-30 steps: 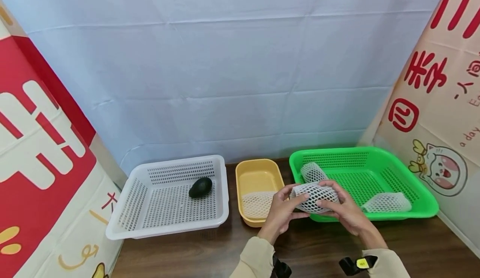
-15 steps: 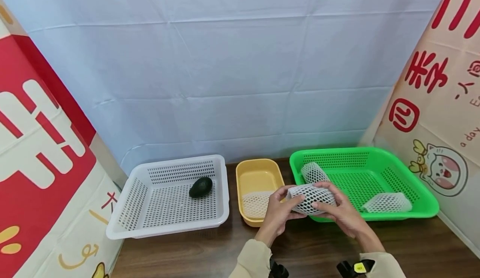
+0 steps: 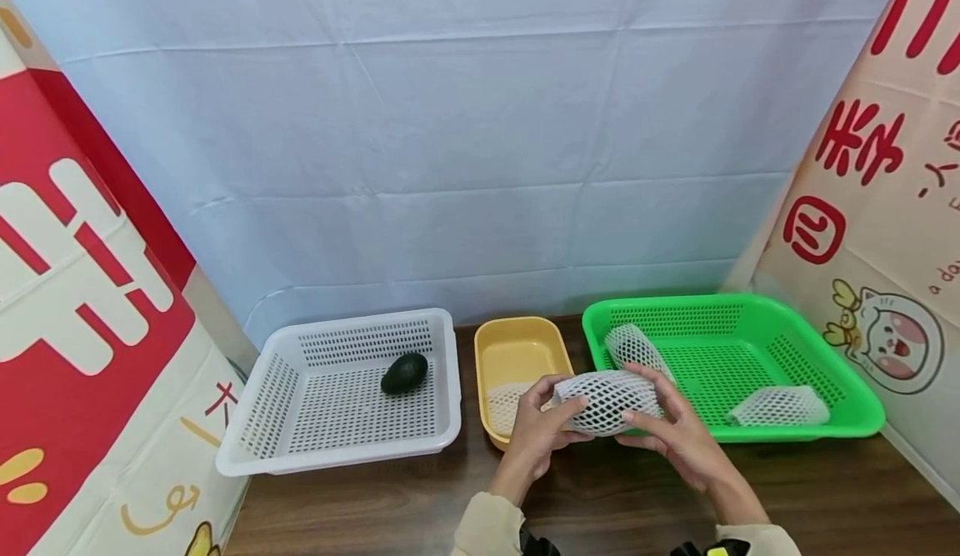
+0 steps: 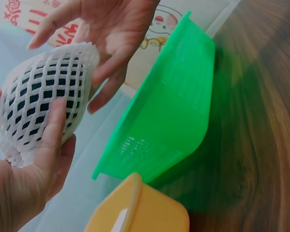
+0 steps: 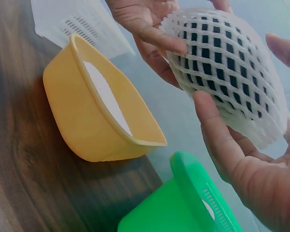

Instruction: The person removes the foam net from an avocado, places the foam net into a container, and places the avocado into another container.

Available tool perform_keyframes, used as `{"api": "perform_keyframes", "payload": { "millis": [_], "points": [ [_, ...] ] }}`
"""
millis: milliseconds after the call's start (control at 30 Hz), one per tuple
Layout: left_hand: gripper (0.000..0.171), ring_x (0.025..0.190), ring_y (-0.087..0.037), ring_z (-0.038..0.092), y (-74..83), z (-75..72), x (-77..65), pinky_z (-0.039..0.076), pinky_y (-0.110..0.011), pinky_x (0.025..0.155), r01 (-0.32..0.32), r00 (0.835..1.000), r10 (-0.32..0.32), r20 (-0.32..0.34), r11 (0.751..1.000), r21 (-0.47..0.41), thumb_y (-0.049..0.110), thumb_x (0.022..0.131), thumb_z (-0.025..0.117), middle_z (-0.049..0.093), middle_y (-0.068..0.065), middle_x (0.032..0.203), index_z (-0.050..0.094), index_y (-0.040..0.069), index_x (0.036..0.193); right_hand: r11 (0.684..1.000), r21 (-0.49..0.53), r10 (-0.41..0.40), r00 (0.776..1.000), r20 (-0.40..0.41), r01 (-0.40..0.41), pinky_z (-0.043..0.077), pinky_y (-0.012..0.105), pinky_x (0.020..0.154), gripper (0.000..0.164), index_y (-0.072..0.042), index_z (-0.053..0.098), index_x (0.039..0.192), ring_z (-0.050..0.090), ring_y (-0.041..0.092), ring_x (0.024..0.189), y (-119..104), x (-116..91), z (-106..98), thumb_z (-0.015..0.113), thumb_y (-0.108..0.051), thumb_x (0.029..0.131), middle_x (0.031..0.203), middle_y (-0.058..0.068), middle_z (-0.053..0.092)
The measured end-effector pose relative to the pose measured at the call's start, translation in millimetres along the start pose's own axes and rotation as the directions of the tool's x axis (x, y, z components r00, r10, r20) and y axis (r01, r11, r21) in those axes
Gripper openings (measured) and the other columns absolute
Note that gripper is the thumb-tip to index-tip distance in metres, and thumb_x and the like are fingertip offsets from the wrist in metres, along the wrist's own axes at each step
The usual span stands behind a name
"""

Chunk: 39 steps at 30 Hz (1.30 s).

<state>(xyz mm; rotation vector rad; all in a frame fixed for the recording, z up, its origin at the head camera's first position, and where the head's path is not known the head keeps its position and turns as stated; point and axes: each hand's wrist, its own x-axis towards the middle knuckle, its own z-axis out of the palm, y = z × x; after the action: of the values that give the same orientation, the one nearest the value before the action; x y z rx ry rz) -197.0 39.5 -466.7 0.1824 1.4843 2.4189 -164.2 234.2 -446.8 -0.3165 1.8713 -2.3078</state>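
A dark avocado wrapped in a white foam net sleeve [image 3: 609, 402] is held above the table in front of the green basket. My left hand [image 3: 534, 423] grips its left end, thumb in front and fingers behind. At the other end, my right hand [image 3: 678, 431] surrounds the sleeve loosely; in the left wrist view its fingers [image 4: 113, 41] are spread and fairly straight, with gaps to the net. Through the mesh [image 5: 222, 63] the dark skin shows. A bare avocado [image 3: 405, 373] lies in the white basket [image 3: 337, 452].
Between the baskets, a yellow tub [image 3: 522, 331] contains flat foam nets [image 3: 504, 406], partly hidden by my left hand. The green basket [image 3: 720, 348] on the right holds two netted pieces, one [image 3: 633, 346] at its left and another [image 3: 780, 406] at its front right.
The netted avocado has shifted left and slightly down with my left hand. My right hand has moved less, so more of the sleeve's right end sits away from its fingers.
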Motion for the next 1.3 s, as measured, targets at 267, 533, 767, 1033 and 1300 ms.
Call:
{"api": "perform_keyframes", "payload": {
  "millis": [267,533,767,1033,1300],
  "points": [
    [0.036,0.080,-0.031,0.060,-2.0,-12.6,-9.5,0.050,-0.046,0.058,0.004,1.000,-0.004,0.024,1.000,0.009,0.015,0.076,0.071,0.050,-0.015,0.108,0.057,0.007,0.108,0.999,0.035,0.011,1.000,0.012,-0.011,0.043,0.056,0.075,0.058,-0.006,0.021,0.138,0.051,0.034,0.100,8,-8,9,0.049,0.003,0.088,0.131,0.020,0.019],
    [0.037,0.077,-0.032,0.060,-4.8,-16.3,-16.5,0.050,-0.046,0.057,0.028,0.999,-0.029,0.036,1.000,0.009,0.014,0.074,0.071,0.050,-0.016,0.106,0.057,0.006,0.108,0.997,0.069,0.016,1.000,0.026,-0.018,0.042,0.056,0.076,0.058,-0.005,0.023,0.136,0.049,0.036,0.101,20,-13,15,0.049,0.006,0.086,0.125,0.025,0.023],
    [0.035,0.076,-0.031,0.060,-11.0,-24.1,-23.5,0.050,-0.045,0.056,0.048,0.998,-0.049,0.035,0.999,0.013,0.012,0.075,0.070,0.050,-0.017,0.106,0.058,0.004,0.107,0.995,0.093,0.038,0.998,0.042,-0.042,0.041,0.055,0.079,0.057,-0.002,0.024,0.134,0.048,0.037,0.102,31,-18,20,0.050,0.008,0.085,0.122,0.028,0.024],
    [0.035,0.076,-0.031,0.060,-15.5,-34.1,-33.4,0.050,-0.045,0.056,0.061,0.998,-0.061,0.019,0.998,0.018,0.010,0.075,0.070,0.049,-0.017,0.106,0.058,0.004,0.107,0.989,0.119,0.081,0.996,0.036,-0.085,0.039,0.056,0.081,0.055,-0.001,0.027,0.132,0.047,0.037,0.103,44,-22,28,0.052,0.010,0.083,0.122,0.027,0.024],
    [0.037,0.076,-0.030,0.060,-17.2,-44.3,-43.2,0.050,-0.044,0.056,0.072,0.997,-0.073,0.019,0.997,0.028,0.009,0.074,0.070,0.052,-0.018,0.103,0.057,0.002,0.108,0.987,0.112,0.108,0.993,0.036,-0.112,0.040,0.056,0.080,0.054,-0.002,0.030,0.130,0.048,0.036,0.101,55,-25,36,0.054,0.009,0.083,0.121,0.025,0.029]
  ]
}}
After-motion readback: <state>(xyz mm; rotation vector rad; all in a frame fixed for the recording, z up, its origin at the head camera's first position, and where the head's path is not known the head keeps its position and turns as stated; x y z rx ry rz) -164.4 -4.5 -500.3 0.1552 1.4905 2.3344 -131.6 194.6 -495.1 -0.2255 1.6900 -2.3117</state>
